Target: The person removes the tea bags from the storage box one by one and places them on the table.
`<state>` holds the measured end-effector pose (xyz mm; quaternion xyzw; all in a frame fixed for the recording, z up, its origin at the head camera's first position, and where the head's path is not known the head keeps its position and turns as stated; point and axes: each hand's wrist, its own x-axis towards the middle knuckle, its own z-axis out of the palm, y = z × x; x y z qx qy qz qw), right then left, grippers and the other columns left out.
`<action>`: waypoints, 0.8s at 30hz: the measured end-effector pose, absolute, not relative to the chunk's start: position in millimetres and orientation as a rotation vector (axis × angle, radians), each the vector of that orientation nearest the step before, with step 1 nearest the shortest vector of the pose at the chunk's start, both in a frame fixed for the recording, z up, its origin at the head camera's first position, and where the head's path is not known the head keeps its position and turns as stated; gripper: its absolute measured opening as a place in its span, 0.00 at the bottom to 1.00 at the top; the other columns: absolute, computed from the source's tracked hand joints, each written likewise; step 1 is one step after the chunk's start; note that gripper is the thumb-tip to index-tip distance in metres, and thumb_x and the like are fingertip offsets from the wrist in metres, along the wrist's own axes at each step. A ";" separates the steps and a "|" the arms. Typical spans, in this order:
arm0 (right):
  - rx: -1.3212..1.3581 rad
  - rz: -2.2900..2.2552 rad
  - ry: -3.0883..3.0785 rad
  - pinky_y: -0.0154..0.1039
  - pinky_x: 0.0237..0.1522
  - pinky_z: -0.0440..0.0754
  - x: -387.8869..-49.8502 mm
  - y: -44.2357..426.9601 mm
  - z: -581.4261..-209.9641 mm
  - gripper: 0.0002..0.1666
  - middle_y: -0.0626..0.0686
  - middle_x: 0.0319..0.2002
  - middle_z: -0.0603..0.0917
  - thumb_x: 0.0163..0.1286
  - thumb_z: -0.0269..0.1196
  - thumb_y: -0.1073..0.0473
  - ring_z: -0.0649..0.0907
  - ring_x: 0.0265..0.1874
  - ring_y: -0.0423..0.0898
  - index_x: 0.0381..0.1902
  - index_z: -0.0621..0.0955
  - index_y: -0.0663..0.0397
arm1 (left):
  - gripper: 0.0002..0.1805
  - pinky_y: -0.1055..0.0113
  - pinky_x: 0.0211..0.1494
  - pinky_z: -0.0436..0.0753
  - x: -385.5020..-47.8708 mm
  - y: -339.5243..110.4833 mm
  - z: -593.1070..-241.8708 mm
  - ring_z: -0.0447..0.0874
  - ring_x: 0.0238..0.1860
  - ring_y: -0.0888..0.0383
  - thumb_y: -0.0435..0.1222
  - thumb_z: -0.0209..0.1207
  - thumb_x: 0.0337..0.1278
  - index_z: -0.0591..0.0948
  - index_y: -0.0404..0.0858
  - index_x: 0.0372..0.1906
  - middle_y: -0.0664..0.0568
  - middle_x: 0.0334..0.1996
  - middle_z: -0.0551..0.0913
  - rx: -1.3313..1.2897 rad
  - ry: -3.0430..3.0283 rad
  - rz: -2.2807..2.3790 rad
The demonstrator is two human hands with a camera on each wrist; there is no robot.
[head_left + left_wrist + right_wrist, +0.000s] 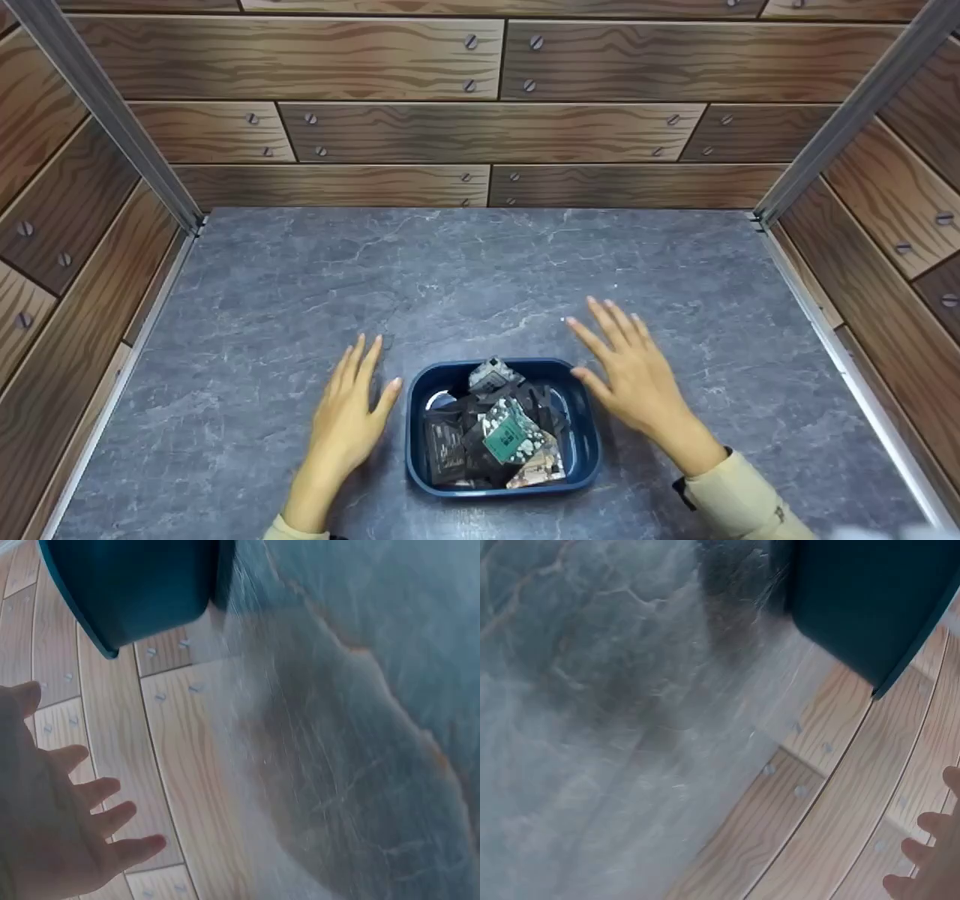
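Blue tub stands on the grey marbled tabletop, in the lower middle of the head frame, between the two hands. Inside it lies a loose heap of small flat packets, many of them dark. On top, near the middle of the heap, is one packet with a green label, tilted. Toward the upper side of the tub there is a grey-white packet, at the left a black packet with small print, and at the lower right a beige patterned packet.

The left hand is just beside the tub, in the lower left part of the frame. Its fingers are extended and lightly apart, and the thumb points away from them, near the rim. The right hand is at the right of the tub, with fingers spread and straight. Its thumb tip comes close to the upper right corner of the rim; whether they touch, I cannot tell from this view. Both forearms wear light sleeves. Wood-patterned walls fill the upper frame.
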<state>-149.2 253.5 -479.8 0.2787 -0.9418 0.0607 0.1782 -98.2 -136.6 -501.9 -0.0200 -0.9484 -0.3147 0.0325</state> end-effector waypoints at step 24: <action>1.724 -0.103 -2.245 0.54 0.67 0.69 -130.7 188.1 -477.2 0.40 0.55 0.73 0.65 0.66 0.61 0.36 0.67 0.70 0.53 0.72 0.69 0.41 | 0.34 0.37 0.69 0.63 -74.5 -113.2 -508.9 0.51 0.73 0.30 0.37 0.45 0.76 0.48 0.22 0.74 0.24 0.73 0.51 0.061 -2.387 -2.451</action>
